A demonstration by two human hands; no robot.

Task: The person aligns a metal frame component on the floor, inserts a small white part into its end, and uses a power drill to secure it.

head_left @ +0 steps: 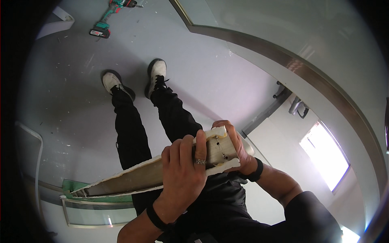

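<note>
Across my body lies a long metal channel (131, 178) with white, ragged edges along both sides. Its broad end, at the right, shows a few small dark holes or screws in a row. My left hand (182, 168), with a ring on one finger, is wrapped over the channel near that end, fingers closed over its face. At the end itself, my right hand (239, 148) grips from the far side, partly hidden behind the channel. The other end of the channel tapers away to the lower left, by a green strip (117, 198).
A green and black cordless drill (104, 22) lies on the grey floor (73, 93) at the far left. My shoes (156, 75) stand between it and me. A metal-edged glass panel (259, 46) curves along the right. A bright window (326, 156) is at right.
</note>
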